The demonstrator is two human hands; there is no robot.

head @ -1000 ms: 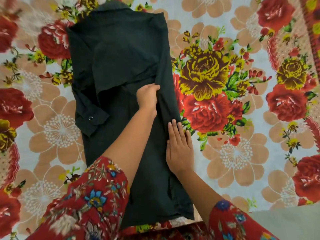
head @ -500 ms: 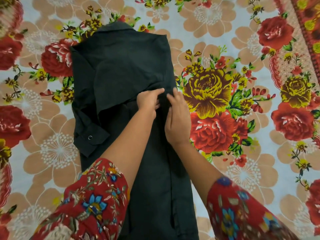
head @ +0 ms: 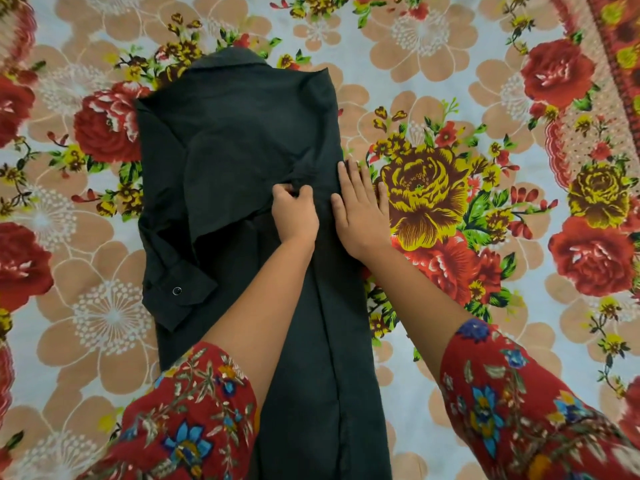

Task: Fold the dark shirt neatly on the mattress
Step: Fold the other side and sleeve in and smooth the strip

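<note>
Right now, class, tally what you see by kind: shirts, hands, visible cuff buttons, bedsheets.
Dark shirt: 1
Hands: 2, left hand, right hand
Cuff button: 1
Floral bedsheet: 1
Total: 5

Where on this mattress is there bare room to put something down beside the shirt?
Widest free patch: the floral sheet right of the dark shirt, out to the red border strip. A narrower strip lies left of the sleeve cuff. Crowded: mid-shirt, where the left hand pinches fabric and the right hand presses flat at the shirt's right edge.
</note>
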